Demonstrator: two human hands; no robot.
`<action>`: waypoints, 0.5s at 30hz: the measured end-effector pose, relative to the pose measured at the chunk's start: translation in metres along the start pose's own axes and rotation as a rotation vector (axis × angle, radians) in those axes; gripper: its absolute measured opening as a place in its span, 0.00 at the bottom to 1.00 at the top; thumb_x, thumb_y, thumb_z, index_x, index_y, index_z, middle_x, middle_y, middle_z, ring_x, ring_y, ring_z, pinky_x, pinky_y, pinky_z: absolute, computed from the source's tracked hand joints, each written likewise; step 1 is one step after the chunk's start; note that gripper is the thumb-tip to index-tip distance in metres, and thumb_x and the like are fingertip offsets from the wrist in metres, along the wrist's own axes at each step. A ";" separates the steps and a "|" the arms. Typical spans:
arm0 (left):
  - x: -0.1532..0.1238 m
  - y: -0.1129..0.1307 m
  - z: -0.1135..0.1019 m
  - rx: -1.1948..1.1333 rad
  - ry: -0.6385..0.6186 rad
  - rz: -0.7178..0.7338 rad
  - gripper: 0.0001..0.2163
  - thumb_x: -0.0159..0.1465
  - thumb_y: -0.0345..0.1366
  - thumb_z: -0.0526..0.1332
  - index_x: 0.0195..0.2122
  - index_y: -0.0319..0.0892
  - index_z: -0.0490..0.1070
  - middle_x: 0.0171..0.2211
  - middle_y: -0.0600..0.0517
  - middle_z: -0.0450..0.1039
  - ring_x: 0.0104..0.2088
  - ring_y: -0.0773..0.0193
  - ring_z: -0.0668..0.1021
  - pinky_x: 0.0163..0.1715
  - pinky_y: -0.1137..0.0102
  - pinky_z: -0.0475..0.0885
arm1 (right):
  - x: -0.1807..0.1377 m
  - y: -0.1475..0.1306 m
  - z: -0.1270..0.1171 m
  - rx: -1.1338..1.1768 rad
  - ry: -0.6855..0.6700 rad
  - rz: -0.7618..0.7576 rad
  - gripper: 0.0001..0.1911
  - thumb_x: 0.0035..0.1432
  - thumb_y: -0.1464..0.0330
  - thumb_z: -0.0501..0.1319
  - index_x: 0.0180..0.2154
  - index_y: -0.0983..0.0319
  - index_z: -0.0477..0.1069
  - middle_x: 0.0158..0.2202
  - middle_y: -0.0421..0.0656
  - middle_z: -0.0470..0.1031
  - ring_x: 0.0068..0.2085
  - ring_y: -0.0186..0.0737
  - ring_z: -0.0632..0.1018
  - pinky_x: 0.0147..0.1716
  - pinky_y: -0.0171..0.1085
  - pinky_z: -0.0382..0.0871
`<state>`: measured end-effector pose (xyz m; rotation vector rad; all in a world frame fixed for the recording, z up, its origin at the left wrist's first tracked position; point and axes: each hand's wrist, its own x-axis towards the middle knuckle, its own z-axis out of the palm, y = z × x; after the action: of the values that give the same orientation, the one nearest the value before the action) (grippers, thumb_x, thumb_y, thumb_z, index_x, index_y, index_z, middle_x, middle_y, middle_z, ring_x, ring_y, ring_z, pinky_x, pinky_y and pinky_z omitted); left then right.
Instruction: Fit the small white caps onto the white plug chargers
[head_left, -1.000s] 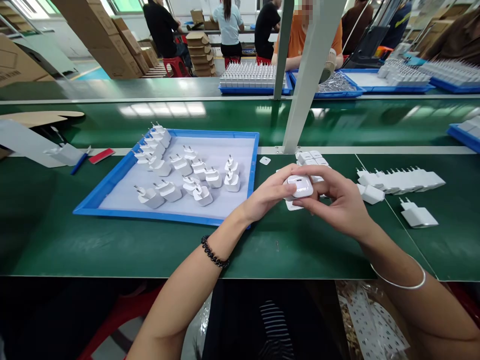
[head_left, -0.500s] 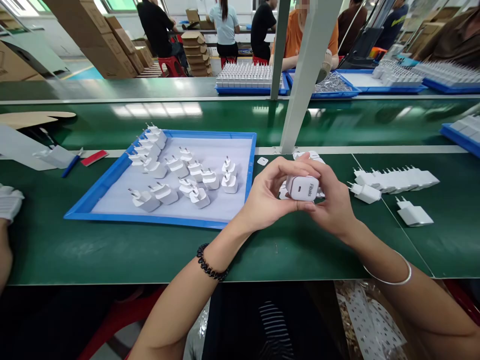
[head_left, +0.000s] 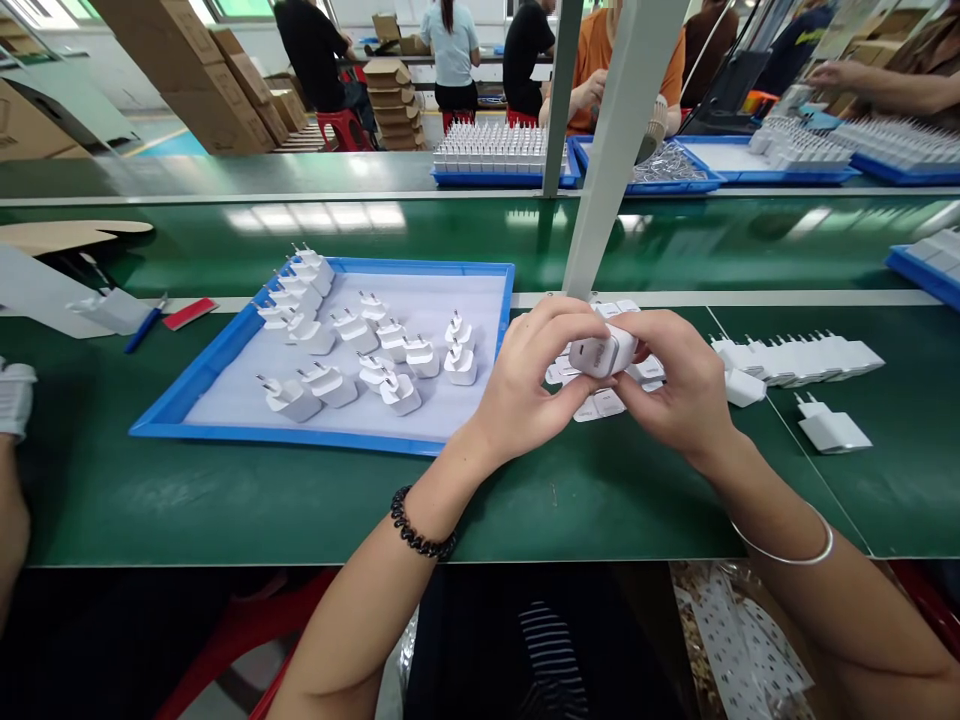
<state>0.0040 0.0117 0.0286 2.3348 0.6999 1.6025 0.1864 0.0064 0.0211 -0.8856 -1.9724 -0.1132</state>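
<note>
Between my two hands I hold a white charger plug (head_left: 601,352), its port face tilted to the left. My left hand (head_left: 529,375) grips it from the left with thumb and fingers. My right hand (head_left: 675,385) has its thumb and fingers closed on the other side. Under my hands lies a sheet of small white labels (head_left: 600,404), partly covered. To the left is a blue-rimmed tray (head_left: 300,433) with several white chargers (head_left: 401,394) standing or lying in it, prongs up. On the right, a row of chargers (head_left: 817,358) and a single charger (head_left: 834,427) lie on the green table.
A white post (head_left: 600,200) rises behind my hands. A blue pen (head_left: 145,328) and a red strip (head_left: 190,313) lie left of the tray. A neighbour's gloved hand (head_left: 15,398) shows at the left edge. People and more trays (head_left: 495,180) are across the bench.
Both hands have turned the charger, so its port face now points left and its side shows. More of the label sheet is visible beneath. The tray's chargers stay put.
</note>
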 end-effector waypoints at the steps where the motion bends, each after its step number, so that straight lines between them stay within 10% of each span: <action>1: -0.001 0.000 0.000 0.007 0.001 0.004 0.10 0.64 0.32 0.63 0.45 0.45 0.66 0.44 0.48 0.73 0.46 0.59 0.77 0.47 0.61 0.72 | 0.000 0.000 0.000 -0.012 0.005 -0.002 0.14 0.57 0.74 0.60 0.45 0.58 0.69 0.41 0.48 0.78 0.42 0.50 0.79 0.38 0.45 0.74; 15: -0.003 -0.001 0.003 0.035 0.021 -0.006 0.11 0.63 0.27 0.60 0.46 0.44 0.66 0.45 0.48 0.74 0.48 0.59 0.76 0.47 0.62 0.72 | 0.001 0.002 -0.001 -0.089 0.032 -0.008 0.13 0.57 0.73 0.61 0.44 0.57 0.69 0.39 0.46 0.79 0.36 0.46 0.78 0.37 0.44 0.73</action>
<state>0.0059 0.0119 0.0247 2.3408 0.7447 1.6273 0.1876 0.0080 0.0219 -0.9273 -1.9532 -0.2198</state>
